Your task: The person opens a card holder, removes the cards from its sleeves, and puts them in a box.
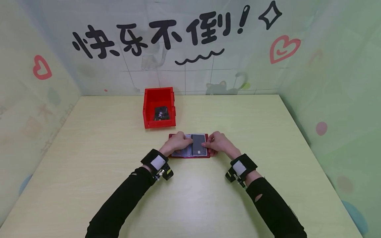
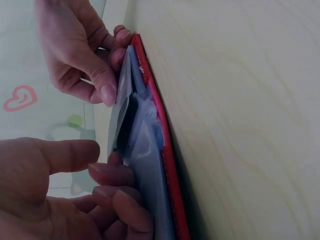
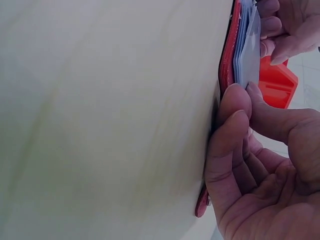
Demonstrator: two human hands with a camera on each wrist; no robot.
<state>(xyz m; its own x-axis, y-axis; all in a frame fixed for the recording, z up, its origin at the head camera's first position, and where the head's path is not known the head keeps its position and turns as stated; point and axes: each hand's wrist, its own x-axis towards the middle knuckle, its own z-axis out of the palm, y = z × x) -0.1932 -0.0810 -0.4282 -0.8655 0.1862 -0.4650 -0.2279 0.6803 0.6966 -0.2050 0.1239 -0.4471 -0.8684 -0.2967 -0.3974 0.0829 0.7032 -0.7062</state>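
Right hand (image 1: 221, 142) pinches the edge of the open red card holder (image 2: 171, 182) on the table (image 1: 190, 201); the left hand (image 1: 178, 142) touches the clear sleeves (image 1: 187, 152) with loosely bent fingers, thumb apart. Likely step: sliding the grey card (image 1: 198, 144) in or out, direction unclear; next calls for a steadied sleeve and straight push or pull.

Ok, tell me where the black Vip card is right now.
In the head view, the black Vip card lies inside the red plastic bin, left of centre, beyond the open red card holder.
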